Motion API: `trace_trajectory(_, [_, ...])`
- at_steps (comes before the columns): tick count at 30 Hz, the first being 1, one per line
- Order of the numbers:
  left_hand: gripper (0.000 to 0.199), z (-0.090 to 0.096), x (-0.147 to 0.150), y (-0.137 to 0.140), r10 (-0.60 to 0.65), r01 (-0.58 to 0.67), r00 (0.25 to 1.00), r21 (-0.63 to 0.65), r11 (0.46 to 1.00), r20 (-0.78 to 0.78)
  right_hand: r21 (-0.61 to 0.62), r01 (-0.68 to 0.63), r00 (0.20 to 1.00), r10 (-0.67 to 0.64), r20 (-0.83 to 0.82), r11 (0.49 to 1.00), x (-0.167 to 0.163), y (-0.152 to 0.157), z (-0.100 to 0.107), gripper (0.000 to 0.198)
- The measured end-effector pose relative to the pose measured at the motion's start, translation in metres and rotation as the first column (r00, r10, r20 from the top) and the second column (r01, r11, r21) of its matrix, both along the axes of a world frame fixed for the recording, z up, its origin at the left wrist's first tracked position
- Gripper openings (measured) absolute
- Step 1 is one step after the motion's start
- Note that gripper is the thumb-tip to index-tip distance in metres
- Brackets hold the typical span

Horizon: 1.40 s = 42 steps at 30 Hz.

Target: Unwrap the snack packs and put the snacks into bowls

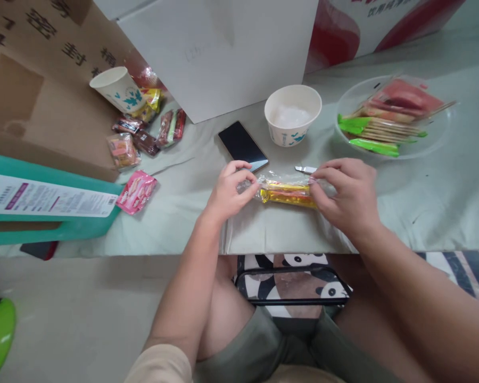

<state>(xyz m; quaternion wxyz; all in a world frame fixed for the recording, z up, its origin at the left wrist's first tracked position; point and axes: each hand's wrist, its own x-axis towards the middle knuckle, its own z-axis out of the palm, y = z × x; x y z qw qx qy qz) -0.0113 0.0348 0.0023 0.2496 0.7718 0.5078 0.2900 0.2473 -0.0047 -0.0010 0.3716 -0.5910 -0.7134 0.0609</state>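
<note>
A clear plastic bag with gold-wrapped sticks (289, 194) lies across the cloth in front of me, between my hands. My left hand (234, 190) pinches the bag's left end between thumb and fingers. At the other end, my right hand (345, 194) has its thumb and forefinger closed on the plastic. Just beyond the right fingertips is a small knife (304, 169), its handle end hidden by the hand. A dark phone (242, 143) rests past my left hand. Behind the bag stands a paper bowl (291, 125) with something whitish inside.
To the right, a clear round bowl (443, 133) holds sticks and green and red packets. At left are a tipped paper cup (115, 88), several wrapped snacks (146, 141) and a pink packet (137, 192). A white box (223, 58) and a cardboard box (43, 117) border the table.
</note>
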Motion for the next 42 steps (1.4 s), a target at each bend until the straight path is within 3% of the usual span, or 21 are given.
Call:
trace_trajectory(6, [0.010,0.011,-0.003,-0.008,0.055,-0.073,0.990,0.139,0.988,0.130,0.076,-0.050,0.996,0.045,0.073,0.996,-0.009,-0.014,0.023,0.012])
trace_trajectory(10, [0.015,0.014,-0.003,-0.018,0.004,-0.047,0.971,0.173,0.984,0.237,0.096,-0.143,0.988,0.137,0.065,0.985,-0.011,-0.020,0.028,0.013])
trace_trajectory(15, [0.023,0.017,0.002,-0.026,-0.006,0.036,0.890,-0.058,0.998,0.455,0.111,-0.308,0.951,0.302,0.074,0.945,-0.009,-0.019,0.024,0.015])
trace_trajectory(18, [0.031,0.022,0.003,-0.025,0.038,0.085,0.855,-0.211,0.974,0.517,0.015,-0.414,0.909,0.412,0.066,0.910,-0.008,-0.021,0.023,0.013])
trace_trajectory(21, [0.034,0.026,0.000,-0.025,0.094,0.094,0.843,-0.317,0.944,0.529,0.029,-0.470,0.882,0.468,0.061,0.882,-0.009,-0.023,0.026,0.015])
trace_trajectory(27, [0.027,0.022,-0.017,-0.026,0.175,0.106,0.799,-0.422,0.900,0.575,0.019,-0.586,0.810,0.585,0.045,0.810,-0.007,-0.022,0.031,0.017])
trace_trajectory(31, [0.029,0.022,-0.034,-0.026,0.325,0.006,0.687,-0.452,0.892,0.650,-0.096,-0.636,0.770,0.638,-0.012,0.766,-0.001,-0.017,0.030,0.025])
trace_trajectory(35, [0.032,0.027,-0.053,-0.027,0.362,0.050,0.648,-0.512,0.857,0.670,-0.264,-0.625,0.770,0.636,-0.055,0.734,0.006,-0.011,0.026,0.034])
trace_trajectory(37, [0.032,0.030,-0.062,-0.027,0.332,0.135,0.697,-0.571,0.810,0.636,-0.342,-0.625,0.766,0.635,-0.098,0.702,0.011,-0.010,0.022,0.040])
trace_trajectory(38, [0.032,0.032,-0.067,-0.027,0.293,0.194,0.750,-0.622,0.759,0.593,-0.376,-0.628,0.762,0.637,-0.116,0.682,0.013,-0.009,0.020,0.044])
trace_trajectory(41, [0.031,0.034,-0.077,-0.027,0.091,0.327,0.899,-0.795,0.510,0.428,-0.448,-0.630,0.749,0.648,-0.136,0.634,0.017,-0.008,0.016,0.054])
trace_trajectory(42, [0.031,0.034,-0.079,-0.026,0.048,0.330,0.917,-0.822,0.465,0.395,-0.455,-0.623,0.753,0.644,-0.131,0.636,0.017,-0.009,0.016,0.054])
